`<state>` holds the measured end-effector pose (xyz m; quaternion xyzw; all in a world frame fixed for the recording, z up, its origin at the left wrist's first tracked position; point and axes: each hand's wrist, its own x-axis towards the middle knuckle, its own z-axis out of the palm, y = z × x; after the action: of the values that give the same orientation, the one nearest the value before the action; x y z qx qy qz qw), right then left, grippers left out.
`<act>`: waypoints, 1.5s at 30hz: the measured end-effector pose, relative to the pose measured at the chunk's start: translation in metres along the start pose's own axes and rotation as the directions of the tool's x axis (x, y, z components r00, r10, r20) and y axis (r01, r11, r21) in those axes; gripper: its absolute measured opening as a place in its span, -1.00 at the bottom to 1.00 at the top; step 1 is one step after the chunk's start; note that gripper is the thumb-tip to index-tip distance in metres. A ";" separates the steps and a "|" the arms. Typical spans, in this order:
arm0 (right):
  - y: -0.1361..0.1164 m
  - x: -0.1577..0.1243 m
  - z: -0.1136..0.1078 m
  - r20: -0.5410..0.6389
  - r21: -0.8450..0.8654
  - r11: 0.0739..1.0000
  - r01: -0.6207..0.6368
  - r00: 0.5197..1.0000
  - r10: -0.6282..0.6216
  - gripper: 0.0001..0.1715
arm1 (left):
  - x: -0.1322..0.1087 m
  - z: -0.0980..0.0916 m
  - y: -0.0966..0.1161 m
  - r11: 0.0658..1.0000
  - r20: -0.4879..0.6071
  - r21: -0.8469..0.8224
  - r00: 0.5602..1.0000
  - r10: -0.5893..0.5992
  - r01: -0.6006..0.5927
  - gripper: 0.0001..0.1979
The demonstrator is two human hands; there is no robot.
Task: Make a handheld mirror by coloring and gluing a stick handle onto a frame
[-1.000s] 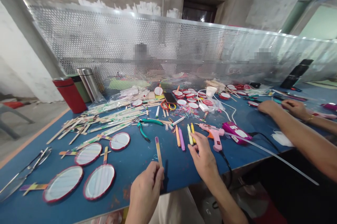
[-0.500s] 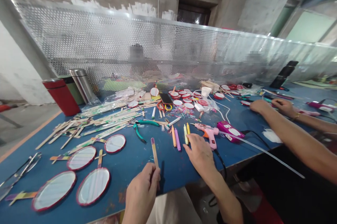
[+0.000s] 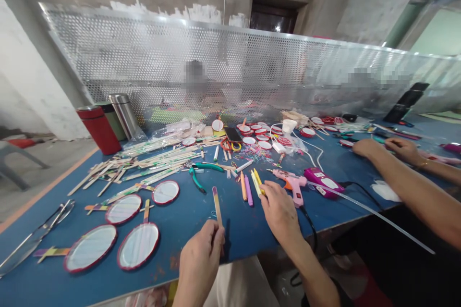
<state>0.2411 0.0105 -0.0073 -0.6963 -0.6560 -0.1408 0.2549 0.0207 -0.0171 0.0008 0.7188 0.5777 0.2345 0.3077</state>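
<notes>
Wooden craft stick (image 3: 217, 208) pinched firmly in left hand (image 3: 200, 261); right hand (image 3: 279, 213) fingers spread open, just beside yellow glue sticks (image 3: 257, 182).

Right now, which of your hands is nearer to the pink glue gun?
Right. Your right hand rests just to the left of the pink glue gun, close but apparently not touching it. Your left hand is farther away to the lower left, holding a wooden craft stick.
</notes>
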 end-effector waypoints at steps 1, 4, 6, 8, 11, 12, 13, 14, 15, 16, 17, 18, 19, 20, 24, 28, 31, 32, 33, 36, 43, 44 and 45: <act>0.001 -0.001 0.000 -0.036 0.018 1.000 0.015 0.999 -0.015 -0.79 | 0.000 0.000 0.000 1.000 0.002 0.001 1.000 -0.001 0.001 -0.72; -0.002 0.000 -0.004 -0.053 0.049 0.997 0.052 0.997 -0.050 -0.87 | 0.000 0.000 -0.001 1.000 0.008 0.013 1.000 0.002 -0.002 -0.72; -0.008 0.002 -0.008 0.012 0.032 0.998 0.056 0.998 -0.056 -0.79 | 0.000 0.000 -0.001 1.000 0.011 0.024 1.000 0.002 -0.002 -0.72; -0.014 0.006 -0.010 0.085 -0.019 0.999 0.045 0.995 -0.043 -0.76 | 0.000 0.000 -0.001 0.999 0.012 0.033 1.000 0.002 -0.002 -0.72; -0.018 0.013 -0.011 0.107 -0.065 0.998 0.022 0.994 -0.015 -0.81 | 0.000 0.001 -0.001 0.999 0.010 0.038 1.000 0.003 -0.003 -0.71; -0.017 0.015 -0.010 0.089 -0.059 0.998 0.017 0.996 -0.011 -0.83 | 0.000 0.001 -0.001 0.999 0.006 0.038 1.000 0.004 -0.004 -0.71; -0.015 0.016 -0.010 0.068 -0.051 0.999 0.011 0.998 -0.007 -0.87 | 0.000 0.001 -0.002 0.999 0.002 0.039 1.000 0.007 -0.007 -0.71; -0.013 0.017 -0.009 0.055 -0.051 0.999 0.004 0.998 -0.001 -0.91 | 0.000 0.002 -0.003 0.999 -0.004 0.041 1.000 0.013 -0.013 -0.71; -0.010 0.018 -0.009 0.053 -0.062 0.998 -0.005 0.999 0.008 -0.95 | 0.000 0.003 -0.004 0.999 -0.011 0.045 1.000 0.020 -0.020 -0.71; -0.007 0.019 -0.009 0.062 -0.085 0.996 -0.015 0.998 0.021 -0.95 | 0.000 0.003 -0.004 0.999 -0.013 0.047 1.000 0.027 -0.026 -0.71; -0.004 0.020 -0.009 0.078 -0.113 0.993 -0.026 0.996 0.035 -0.92 | 0.000 0.004 -0.005 0.998 -0.013 0.048 0.999 0.031 -0.030 -0.71; -0.002 0.021 -0.009 0.098 -0.138 0.990 -0.034 0.994 0.048 -0.88 | 0.000 0.004 -0.006 0.998 -0.011 0.050 0.999 0.032 -0.031 -0.71; 0.000 0.023 -0.010 0.118 -0.157 0.987 -0.040 0.991 0.059 -0.85 | 0.000 0.004 -0.006 0.998 -0.010 0.050 0.999 0.032 -0.031 -0.71; 0.001 0.025 -0.010 0.135 -0.170 0.984 -0.047 0.988 0.070 -0.83 | 0.000 0.004 -0.007 0.998 -0.006 0.048 0.999 0.032 -0.032 -0.71; -0.004 0.035 -0.013 0.213 -0.205 0.976 -0.076 0.970 0.121 -0.84 | 0.001 0.003 -0.007 0.999 0.010 0.041 1.000 0.027 -0.028 -0.70; -0.011 0.048 -0.015 0.293 -0.218 0.971 -0.093 0.943 0.156 -0.85 | 0.002 0.003 -0.008 0.999 0.018 0.037 0.999 0.032 -0.033 -0.71; -0.014 0.055 -0.013 0.332 -0.215 0.969 -0.117 0.925 0.186 -0.81 | 0.002 0.004 -0.008 0.998 0.021 0.046 0.999 0.036 -0.037 -0.71; -0.014 0.057 -0.012 0.338 -0.211 0.969 -0.129 0.920 0.196 -0.78 | 0.002 0.004 -0.007 0.998 0.018 0.052 0.999 0.035 -0.036 -0.72; -0.014 0.057 -0.011 0.342 -0.202 0.969 -0.141 0.917 0.205 -0.76 | 0.002 0.004 -0.007 0.998 0.011 0.059 0.999 0.034 -0.034 -0.72; -0.012 0.057 -0.008 0.335 -0.149 0.974 -0.170 0.918 0.212 -0.65 | 0.001 0.003 -0.006 0.997 -0.005 0.067 0.999 0.034 -0.034 -0.72; -0.001 0.045 -0.011 0.174 0.215 0.956 -0.198 0.971 0.162 -0.67 | 0.002 0.004 -0.005 0.998 -0.031 0.045 0.998 0.047 -0.045 -0.73; 0.000 0.042 -0.012 0.149 0.289 0.937 -0.196 0.976 0.158 -0.69 | 0.002 0.003 -0.006 0.998 -0.034 0.048 0.998 0.050 -0.049 -0.73; -0.001 0.039 -0.014 0.133 0.360 0.913 -0.193 0.979 0.155 -0.70 | 0.002 0.003 -0.006 0.997 -0.036 0.052 0.998 0.055 -0.053 -0.74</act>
<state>0.2464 0.0360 0.0254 -0.6976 -0.6182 0.0446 0.3594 0.0194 -0.0147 -0.0057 0.7371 0.5696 0.2414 0.2719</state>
